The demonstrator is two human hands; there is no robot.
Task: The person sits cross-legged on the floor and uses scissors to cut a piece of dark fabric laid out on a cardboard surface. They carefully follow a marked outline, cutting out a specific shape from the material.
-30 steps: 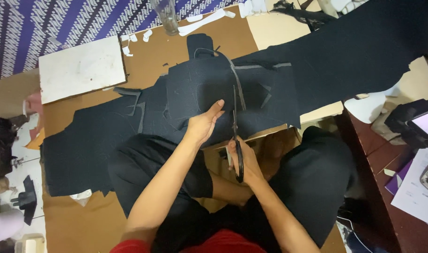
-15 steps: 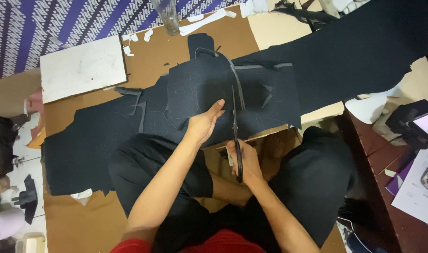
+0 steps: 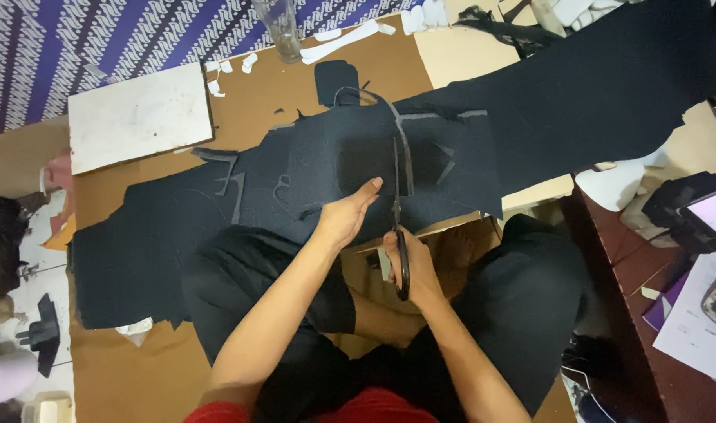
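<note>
Your two hands cutting dark fabric on a cardboard sheet.

Your right hand [image 3: 411, 265] has its fingers closed through the handles of the long black-handled scissors [image 3: 399, 227], whose blades point away from you and lie nearly closed along a cut in the flat piece of dark navy fabric [image 3: 327, 168]. Your left hand [image 3: 344, 218] lies flat, fingers together and stretched out, pressing the fabric just left of the blades and gripping nothing. The fabric is spread over the brown cardboard sheet [image 3: 264, 86] in front of your crossed legs. A white rectangular board [image 3: 139, 117] lies well off to the left, and a clear glass [image 3: 280, 30] stands at the far edge.
</note>
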